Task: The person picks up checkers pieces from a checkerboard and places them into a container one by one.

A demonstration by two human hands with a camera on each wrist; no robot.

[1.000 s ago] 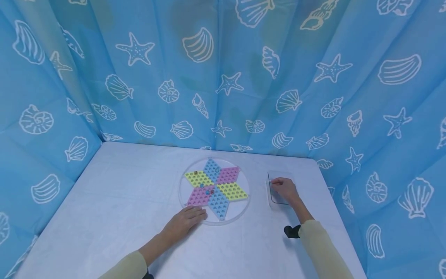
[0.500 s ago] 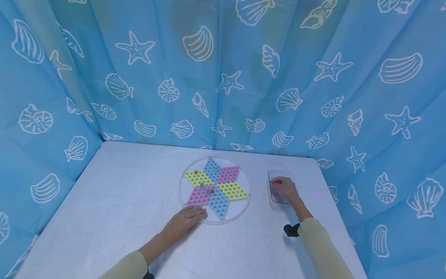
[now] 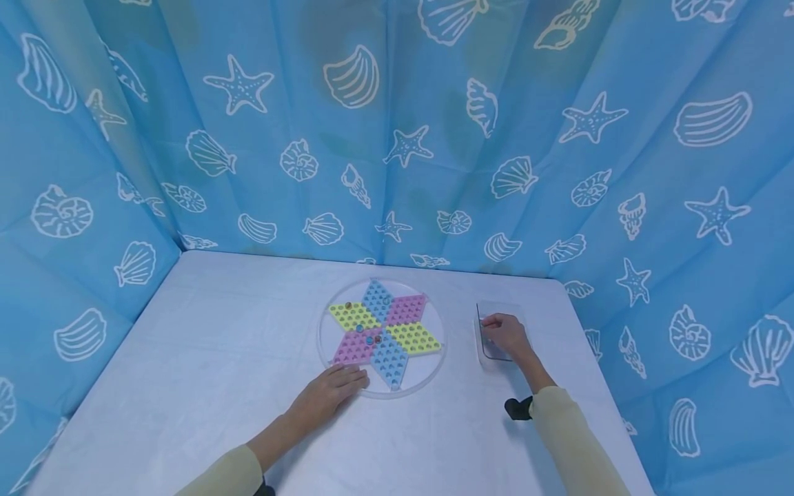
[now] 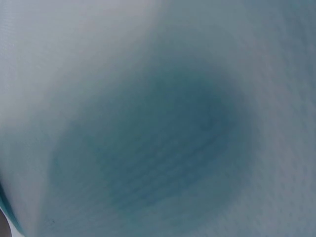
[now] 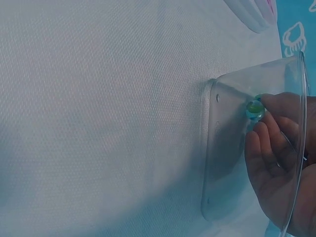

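A round, clear-rimmed Chinese checkers board (image 3: 414, 339) lies on the table, its star made of pink, yellow and blue points. Several marbles sit in its holes, among them a blue marble (image 3: 369, 340) and a reddish-brown marble (image 3: 378, 339). My left hand (image 3: 329, 397) rests with relaxed fingers on the board's near left rim. To the right, my right hand (image 3: 509, 335) reaches into a clear plastic box (image 3: 480, 344). In the right wrist view, that hand's thumb and finger pinch a green-blue glass marble (image 5: 255, 109) inside the box. The left wrist view shows only blurred fabric.
A white cloth (image 3: 205, 358) covers the table. Blue curtains (image 3: 397, 172) with white shell prints hang behind it and along both sides. A black wrist mount (image 3: 518, 408) sticks out beside the right sleeve, close above the table.
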